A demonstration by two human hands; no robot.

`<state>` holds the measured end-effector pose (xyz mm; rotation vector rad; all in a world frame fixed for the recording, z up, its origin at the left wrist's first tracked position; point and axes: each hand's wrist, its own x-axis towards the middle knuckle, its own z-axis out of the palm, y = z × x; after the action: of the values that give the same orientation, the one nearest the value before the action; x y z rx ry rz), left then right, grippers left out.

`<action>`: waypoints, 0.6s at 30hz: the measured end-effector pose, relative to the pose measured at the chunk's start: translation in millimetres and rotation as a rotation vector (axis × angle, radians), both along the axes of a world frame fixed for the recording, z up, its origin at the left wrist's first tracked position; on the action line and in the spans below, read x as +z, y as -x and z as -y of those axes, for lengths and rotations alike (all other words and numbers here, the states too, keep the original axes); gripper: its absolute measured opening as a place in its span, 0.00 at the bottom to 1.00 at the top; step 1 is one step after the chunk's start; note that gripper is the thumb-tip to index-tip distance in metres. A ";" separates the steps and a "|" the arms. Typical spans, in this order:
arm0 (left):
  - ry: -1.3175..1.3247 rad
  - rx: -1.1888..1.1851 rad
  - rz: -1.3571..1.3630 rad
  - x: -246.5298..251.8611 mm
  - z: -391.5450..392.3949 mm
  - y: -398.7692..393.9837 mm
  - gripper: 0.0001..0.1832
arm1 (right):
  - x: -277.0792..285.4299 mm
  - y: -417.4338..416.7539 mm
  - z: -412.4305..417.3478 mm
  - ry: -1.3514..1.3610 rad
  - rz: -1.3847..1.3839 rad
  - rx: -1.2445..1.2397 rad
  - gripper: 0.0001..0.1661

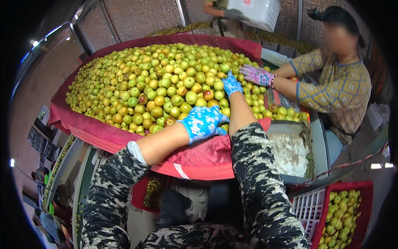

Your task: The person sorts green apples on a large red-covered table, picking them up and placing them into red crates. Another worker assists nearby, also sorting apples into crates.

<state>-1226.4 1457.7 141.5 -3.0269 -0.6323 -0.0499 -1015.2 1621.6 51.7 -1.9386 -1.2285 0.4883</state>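
A large heap of green and yellow-brown jujube-like fruit point(155, 84) covers a table lined with red cloth point(199, 155). My left hand point(203, 124), in a blue floral glove, lies at the near edge of the heap, its fingers pointing right against several fruits. Farther forward, my right hand point(231, 84) wears a matching glove and reaches into the heap at its right part. Whether either hand grips a fruit cannot be told, as the fingertips are partly hidden among the fruit.
A co-worker point(335, 74) at the right has a gloved hand point(256, 75) on the fruit close to my right hand. Another person holds a white crate point(256, 12) behind the table. A red-lined crate of fruit point(340, 218) stands low right; a metal-edged tray point(289, 152) adjoins the heap.
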 end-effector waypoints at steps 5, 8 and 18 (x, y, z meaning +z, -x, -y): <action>-0.118 -0.106 -0.205 7.0 -2.6 -32.1 0.15 | -19.0 -24.2 -13.3 -0.030 0.001 -0.026 0.46; -0.208 -0.119 -0.190 -3.6 -6.2 -35.4 0.12 | -20.9 -13.8 -20.2 -0.043 0.017 0.022 0.46; 0.313 0.037 0.019 3.4 -37.2 1.5 0.36 | -25.4 -26.4 -23.8 -0.022 0.029 0.059 0.41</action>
<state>-1227.9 1494.9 145.0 -3.3153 -0.7642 0.0237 -988.8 1645.4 26.3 -1.9009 -1.3071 0.4766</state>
